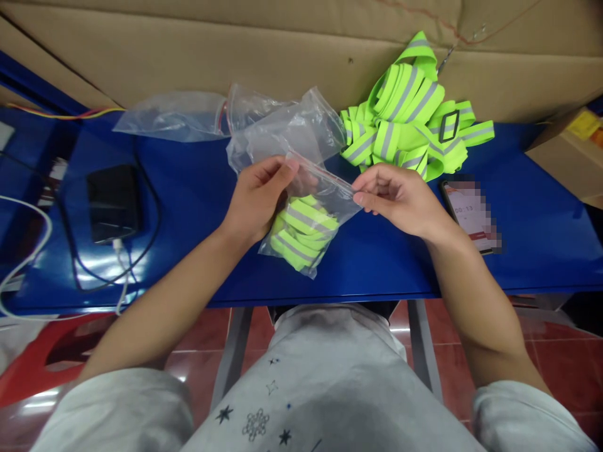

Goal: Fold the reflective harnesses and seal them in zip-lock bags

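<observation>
Left hand: I had the left hand [257, 198] nearly closed, its thumb pinching the top edge of the clear zip bag [325, 191], with a finger showing through the film behind it.
Right hand: The right hand [400, 198] was also drawn to a pinch, thumb and forefinger on the other end of the bag's seal, the remaining fingers curled loosely.
Zip bag: I saw it slung between both hands above the front part of the blue table [377, 267], its seal slanting down toward the right hand; I could not tell whether the seal was fully pressed.
Bagged strap: A folded neon strap [304, 233] with grey stripes sat in the lower part of that bag.
Strap pile: Beyond the right hand I had a heap of neon straps [396, 135], a black buckle [449, 126] lying among them.
Spare bags: More clear bags [282, 129] lay overlapped behind the left hand, against the cardboard panel [188, 56].
Phone: To the right of the right hand lay a phone [468, 213], partly pixelated.
Black device: Far left, a black device [113, 204] had a white plug in its near end.
</observation>
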Motion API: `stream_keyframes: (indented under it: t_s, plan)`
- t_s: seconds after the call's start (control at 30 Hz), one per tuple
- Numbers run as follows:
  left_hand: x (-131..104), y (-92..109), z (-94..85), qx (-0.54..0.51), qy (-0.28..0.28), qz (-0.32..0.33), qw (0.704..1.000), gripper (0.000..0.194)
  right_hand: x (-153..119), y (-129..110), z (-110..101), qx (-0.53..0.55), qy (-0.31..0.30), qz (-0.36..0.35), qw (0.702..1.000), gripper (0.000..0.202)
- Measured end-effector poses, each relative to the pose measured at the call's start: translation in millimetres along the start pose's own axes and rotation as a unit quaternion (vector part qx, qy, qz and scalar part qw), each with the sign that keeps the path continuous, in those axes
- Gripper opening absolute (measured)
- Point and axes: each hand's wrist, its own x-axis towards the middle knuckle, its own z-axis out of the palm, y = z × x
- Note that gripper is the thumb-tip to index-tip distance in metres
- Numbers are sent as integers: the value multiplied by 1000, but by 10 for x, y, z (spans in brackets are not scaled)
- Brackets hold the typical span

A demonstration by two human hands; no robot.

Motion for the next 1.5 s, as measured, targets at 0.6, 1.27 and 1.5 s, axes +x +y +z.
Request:
stream_keyframes:
  t_s: [0.6, 1.27, 1.5]
  plan:
    - [-41, -22, 26, 84, -11, 48, 995, 26, -17, 21, 78, -37, -16, 17, 999, 17]
    - [-99, -27, 74, 121, -19, 28, 992, 34, 4, 128, 233, -55, 25, -21, 998, 16]
    - [-106, -49, 90, 102, -38, 46, 993, 30, -14, 105, 262, -67, 42, -27, 996, 14]
